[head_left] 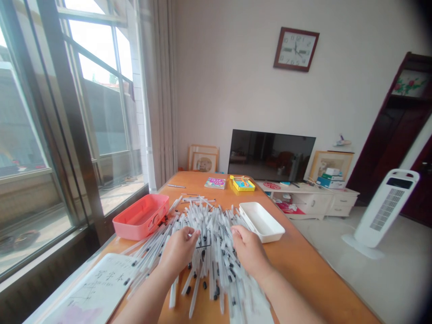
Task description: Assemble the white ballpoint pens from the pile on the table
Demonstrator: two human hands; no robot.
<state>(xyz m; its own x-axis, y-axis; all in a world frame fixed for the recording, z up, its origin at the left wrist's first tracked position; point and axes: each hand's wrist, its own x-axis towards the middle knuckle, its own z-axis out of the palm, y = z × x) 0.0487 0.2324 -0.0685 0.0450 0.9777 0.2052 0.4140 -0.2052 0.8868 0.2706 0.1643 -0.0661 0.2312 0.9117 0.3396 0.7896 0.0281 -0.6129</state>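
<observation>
A heap of clear pen barrels (211,220), many with black caps, spreads over the wooden table (300,270). My left hand (180,246) is above the heap's left part, thumb and fingers closed. A thin dark rod (203,246) shows beside its palm side; I cannot tell whether it is gripped or lies behind. Across from it, my right hand (249,248) is closed in a pinch over the heap's right part, and what its fingers hold is hidden. A gap separates the two hands. A loose black cap (204,285) lies nearer to me.
A red plastic box (141,230) stands left of the heap, a white tray (272,231) right. Front left lies a writing booklet (91,288). Farther back are a pen (176,186), a colourful booklet (215,183) and a yellow box (245,186). A window flanks the table's left side.
</observation>
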